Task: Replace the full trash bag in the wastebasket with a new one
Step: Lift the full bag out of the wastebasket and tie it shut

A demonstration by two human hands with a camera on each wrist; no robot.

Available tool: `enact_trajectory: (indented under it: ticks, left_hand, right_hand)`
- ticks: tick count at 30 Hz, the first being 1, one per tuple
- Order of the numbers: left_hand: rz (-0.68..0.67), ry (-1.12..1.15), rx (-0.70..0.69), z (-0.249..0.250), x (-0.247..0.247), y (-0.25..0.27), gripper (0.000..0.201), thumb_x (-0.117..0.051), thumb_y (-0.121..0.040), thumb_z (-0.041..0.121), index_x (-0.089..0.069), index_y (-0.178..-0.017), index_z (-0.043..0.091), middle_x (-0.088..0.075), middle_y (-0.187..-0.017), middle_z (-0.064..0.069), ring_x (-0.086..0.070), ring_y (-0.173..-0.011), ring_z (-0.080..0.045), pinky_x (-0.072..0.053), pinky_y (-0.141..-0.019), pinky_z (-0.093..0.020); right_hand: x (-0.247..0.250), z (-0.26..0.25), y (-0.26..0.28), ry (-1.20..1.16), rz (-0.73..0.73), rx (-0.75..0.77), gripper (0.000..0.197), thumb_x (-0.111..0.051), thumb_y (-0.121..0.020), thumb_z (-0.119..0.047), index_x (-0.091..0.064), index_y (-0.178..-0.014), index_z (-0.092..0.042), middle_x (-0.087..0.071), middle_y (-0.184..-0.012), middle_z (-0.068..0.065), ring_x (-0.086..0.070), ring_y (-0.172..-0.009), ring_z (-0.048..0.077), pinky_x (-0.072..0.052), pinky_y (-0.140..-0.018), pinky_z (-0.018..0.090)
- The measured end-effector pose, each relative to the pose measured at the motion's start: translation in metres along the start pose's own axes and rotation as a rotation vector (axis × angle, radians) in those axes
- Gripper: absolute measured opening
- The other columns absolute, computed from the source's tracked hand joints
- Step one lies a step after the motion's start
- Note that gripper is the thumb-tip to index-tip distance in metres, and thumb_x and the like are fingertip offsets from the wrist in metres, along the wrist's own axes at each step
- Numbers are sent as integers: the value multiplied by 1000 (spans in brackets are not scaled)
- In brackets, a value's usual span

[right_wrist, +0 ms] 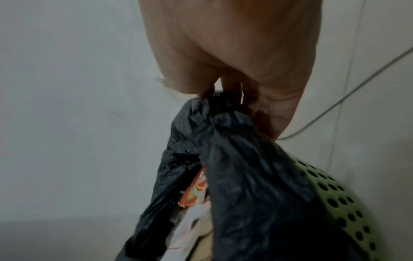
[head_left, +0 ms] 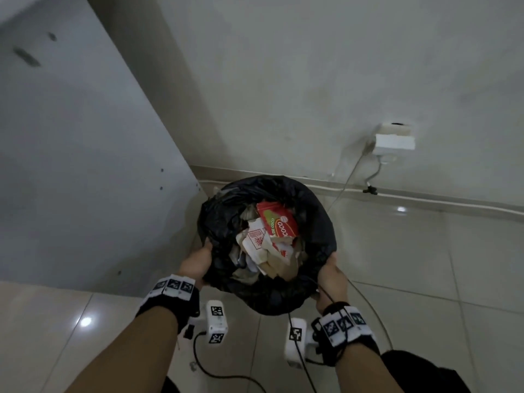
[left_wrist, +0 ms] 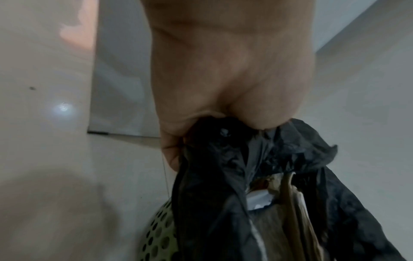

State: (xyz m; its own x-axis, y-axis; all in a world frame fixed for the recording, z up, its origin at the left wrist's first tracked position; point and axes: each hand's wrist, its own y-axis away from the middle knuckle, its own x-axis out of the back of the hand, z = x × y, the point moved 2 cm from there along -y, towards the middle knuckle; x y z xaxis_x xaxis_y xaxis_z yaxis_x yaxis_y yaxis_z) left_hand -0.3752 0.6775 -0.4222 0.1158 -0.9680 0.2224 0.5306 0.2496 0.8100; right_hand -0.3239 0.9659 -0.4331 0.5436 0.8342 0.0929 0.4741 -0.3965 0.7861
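A black trash bag [head_left: 317, 222] full of cardboard and red-and-white packaging [head_left: 276, 225] stands on the floor in the corner. My left hand [head_left: 198, 263] grips the bag's left edge, my right hand [head_left: 330, 275] grips its right edge. The left wrist view shows my left hand [left_wrist: 223, 88] with bunched black plastic [left_wrist: 223, 159] in its fist. In the right wrist view my right hand [right_wrist: 234, 61] clutches a gathered fold of the bag [right_wrist: 234, 150]. Under the bag shows a green perforated wastebasket [right_wrist: 339, 203], also visible as a perforated wall [left_wrist: 158, 234] at the lower left.
A grey cabinet side [head_left: 71, 165] stands close on the left. The wall behind carries a white socket box [head_left: 394, 140] with cables [head_left: 348, 177] running down to the tiled floor [head_left: 425, 251]. Thin black cables trail from my wrist cameras.
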Motion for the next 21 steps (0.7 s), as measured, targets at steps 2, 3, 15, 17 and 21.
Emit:
enact_trajectory:
  ticks: [2, 3, 15, 17, 21]
  left_hand:
    - [20, -100, -71, 6, -3, 12, 55, -39, -99, 51, -59, -124, 7, -64, -124, -19, -63, -112, -38, -56, -90, -50]
    - [48, -142, -104, 7, -2, 11, 53, -40, -100, 46, -58, -128, 5, -63, -127, -20, -63, -113, -38, -56, -91, -49]
    - [26, 82, 2, 21, 13, 11, 34, -65, -93, 23, -60, -119, 2, -67, -118, -18, -66, -93, -31, -54, -64, -37]
    - [-12, 31, 12, 14, 8, 17, 28, -62, -95, 19, -59, -119, 4, -68, -114, -17, -66, -86, -27, -54, -61, -36]
    - [70, -174, -82, 5, 10, 12, 38, -65, -85, 5, -58, -123, 7, -67, -114, -19, -67, -95, -36, -60, -75, -47]
  right_hand:
    - [6, -9, -1, -18, -13, 82, 60, -46, -90, -59, -69, -111, -8, -70, -112, 16, -66, -103, 36, -54, -96, 55]
    - [8, -12, 0, -36, -11, 130, 43, -51, -94, -47, -71, -102, -9, -72, -107, 17, -67, -101, 36, -54, -95, 54]
    - [17, -32, -10, 48, 126, 246, 24, -54, -97, -26, -63, -84, -8, -69, -92, 19, -66, -84, 35, -54, -78, 43]
    - [17, -13, -8, -88, -69, 129, 19, -52, -99, -27, -61, -92, -12, -67, -95, 13, -64, -79, 27, -54, -76, 39]
    - [16, -5, -10, -183, -151, 117, 11, -57, -94, -28, -59, -89, -19, -63, -88, 3, -62, -80, 25, -51, -72, 30]
